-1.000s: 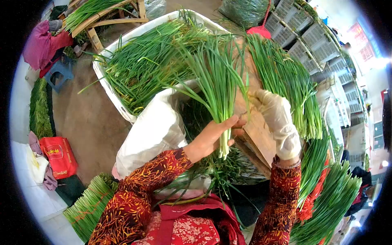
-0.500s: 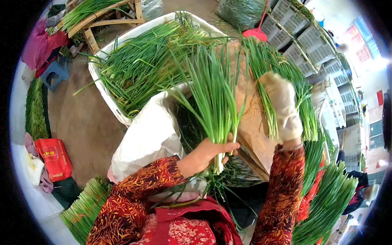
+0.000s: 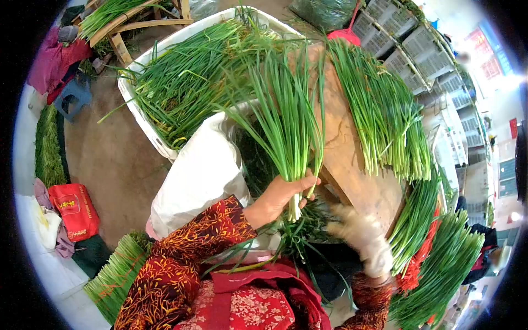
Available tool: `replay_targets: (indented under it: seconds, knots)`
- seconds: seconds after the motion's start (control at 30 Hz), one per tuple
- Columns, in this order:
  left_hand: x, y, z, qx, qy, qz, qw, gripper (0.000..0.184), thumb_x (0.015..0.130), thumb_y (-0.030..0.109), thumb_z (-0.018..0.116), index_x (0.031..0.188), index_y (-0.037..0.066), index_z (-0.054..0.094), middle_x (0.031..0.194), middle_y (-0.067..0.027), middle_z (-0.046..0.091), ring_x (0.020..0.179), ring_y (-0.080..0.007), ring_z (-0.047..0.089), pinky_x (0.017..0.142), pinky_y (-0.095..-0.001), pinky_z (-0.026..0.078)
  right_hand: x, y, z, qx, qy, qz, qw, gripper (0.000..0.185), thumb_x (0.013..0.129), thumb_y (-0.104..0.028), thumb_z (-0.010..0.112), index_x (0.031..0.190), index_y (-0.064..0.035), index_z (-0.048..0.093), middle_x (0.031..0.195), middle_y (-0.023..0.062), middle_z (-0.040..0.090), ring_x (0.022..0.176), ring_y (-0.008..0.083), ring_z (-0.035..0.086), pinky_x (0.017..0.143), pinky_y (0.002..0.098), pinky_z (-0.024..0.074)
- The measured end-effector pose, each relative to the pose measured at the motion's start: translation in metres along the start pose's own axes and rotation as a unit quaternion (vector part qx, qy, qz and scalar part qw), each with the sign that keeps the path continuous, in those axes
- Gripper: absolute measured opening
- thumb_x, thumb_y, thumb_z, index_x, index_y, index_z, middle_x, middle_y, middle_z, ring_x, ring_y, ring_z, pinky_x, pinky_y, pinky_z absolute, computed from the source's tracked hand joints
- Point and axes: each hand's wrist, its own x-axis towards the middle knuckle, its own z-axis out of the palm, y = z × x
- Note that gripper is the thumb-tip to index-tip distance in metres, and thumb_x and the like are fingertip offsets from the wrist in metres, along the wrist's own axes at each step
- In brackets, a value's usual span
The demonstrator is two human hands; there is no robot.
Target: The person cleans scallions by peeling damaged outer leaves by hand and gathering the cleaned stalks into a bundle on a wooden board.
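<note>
My left hand (image 3: 280, 199) is bare and wrapped round the lower stalks of a bunch of garlic chives (image 3: 289, 124). The leaves fan upward and the pale root ends stick out below the fist. In a whitish glove, my right hand (image 3: 360, 236) is smeared by motion, to the right of the bunch and apart from it; its fingers are not clear. A row of chives (image 3: 385, 121) lies on the brown board (image 3: 345, 144), above my right hand.
Loose chives fill a white crate (image 3: 144, 124) at the upper left. A white sack (image 3: 198, 179) stands beside my left forearm. Tied chive bundles (image 3: 440, 269) with red cord (image 3: 416, 264) lie at the right. A blue stool (image 3: 74, 99) and red bag (image 3: 74, 212) are at the far left.
My right hand has left the chives on the board and moved down, nearer my body. The small clump it was at now lies with the row. My left hand keeps its bunch.
</note>
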Motion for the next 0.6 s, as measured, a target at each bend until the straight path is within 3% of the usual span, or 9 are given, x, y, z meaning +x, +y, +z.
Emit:
replay_targets:
  seconds: [0.03,0.07,0.1,0.13,0.17,0.23,0.37,0.43,0.6]
  knots:
    - [-0.003,-0.003,0.0,0.002,0.003,-0.007,1.0,0.026,0.08,0.021,0.063,0.098,0.006,0.05,0.088,-0.0047,0.059,0.064,-0.0109,0.054,0.046,-0.0219,0.043,-0.003,-0.005,0.01,-0.112,0.01,0.0,0.994,0.032,0.075,-0.022,0.064,0.104,-0.0103,0.059,0.093,0.0104,0.063,0.084,0.0173,0.061,0.073,0.0296,0.0476]
    - [-0.003,-0.005,0.0,0.024,-0.005,-0.01,1.0,0.027,0.079,0.02,0.064,0.098,0.006,0.051,0.087,-0.004,0.058,0.064,-0.0107,0.055,0.047,-0.0217,0.044,0.006,-0.016,-0.002,-0.11,0.079,0.024,0.99,0.028,0.075,-0.016,0.064,0.102,-0.01,0.059,0.09,0.0105,0.064,0.082,0.0143,0.061,0.069,0.0278,0.0483]
    - [-0.002,-0.005,0.0,0.048,-0.015,-0.01,0.999,0.027,0.078,0.019,0.064,0.098,0.007,0.051,0.087,-0.0032,0.058,0.065,-0.0106,0.055,0.047,-0.0216,0.044,0.018,-0.017,-0.006,-0.121,0.181,-0.061,0.974,0.026,0.077,-0.026,0.059,0.1,-0.0141,0.058,0.083,0.0087,0.062,0.07,0.0244,0.061,0.059,0.0348,0.0478]
    - [-0.002,-0.007,0.003,0.041,0.004,-0.003,0.999,0.027,0.078,0.017,0.064,0.099,0.007,0.05,0.087,-0.0024,0.058,0.067,-0.0105,0.056,0.049,-0.0215,0.045,0.029,-0.036,-0.012,-0.074,0.205,-0.078,0.973,0.023,0.078,-0.021,0.058,0.099,-0.0134,0.058,0.08,0.0087,0.061,0.069,0.0228,0.061,0.059,0.0337,0.0476]
    - [-0.002,-0.007,0.005,0.045,0.002,-0.003,0.999,0.027,0.078,0.017,0.064,0.099,0.007,0.05,0.087,-0.0024,0.058,0.067,-0.0105,0.056,0.049,-0.0215,0.045,0.04,-0.041,-0.011,-0.072,0.209,-0.078,0.972,0.023,0.078,-0.021,0.058,0.099,-0.0134,0.058,0.08,0.0087,0.061,0.069,0.0228,0.061,0.059,0.0337,0.0476]
    - [-0.004,-0.006,0.007,0.038,0.024,-0.009,0.999,0.029,0.078,0.015,0.064,0.101,0.007,0.049,0.086,-0.0029,0.058,0.068,-0.0107,0.057,0.05,-0.0216,0.045,0.06,-0.043,-0.006,-0.018,0.14,-0.183,0.973,0.025,0.077,-0.019,0.06,0.101,-0.0132,0.057,0.078,0.0091,0.06,0.068,0.0228,0.061,0.059,0.0334,0.0472]
    - [0.002,-0.008,0.005,0.038,0.001,-0.017,0.999,0.032,0.078,0.015,0.064,0.103,0.006,0.046,0.08,-0.0045,0.058,0.064,-0.0114,0.057,0.049,-0.0219,0.044,0.072,-0.049,0.011,0.009,0.066,-0.171,0.983,0.029,0.073,-0.019,0.064,0.099,-0.0122,0.056,0.075,0.0089,0.058,0.067,0.0238,0.06,0.058,0.0332,0.0465]
    - [0.004,-0.009,0.006,0.028,0.004,-0.012,1.0,0.031,0.078,0.015,0.064,0.102,0.006,0.046,0.079,-0.0047,0.057,0.062,-0.0113,0.056,0.048,-0.0218,0.043,0.081,-0.041,0.016,-0.124,0.159,-0.214,0.956,0.027,0.069,-0.017,0.067,0.094,-0.0109,0.057,0.074,0.0081,0.058,0.064,0.0255,0.059,0.056,0.0335,0.0457]
    - [0.004,-0.008,0.005,0.029,0.004,-0.017,0.999,0.031,0.079,0.013,0.063,0.102,0.006,0.045,0.076,-0.0037,0.056,0.058,-0.0109,0.055,0.047,-0.022,0.042,0.084,-0.034,0.024,-0.135,0.184,-0.201,0.953,0.025,0.07,-0.019,0.066,0.091,-0.0107,0.056,0.075,0.009,0.058,0.063,0.0267,0.058,0.056,0.0352,0.0448]
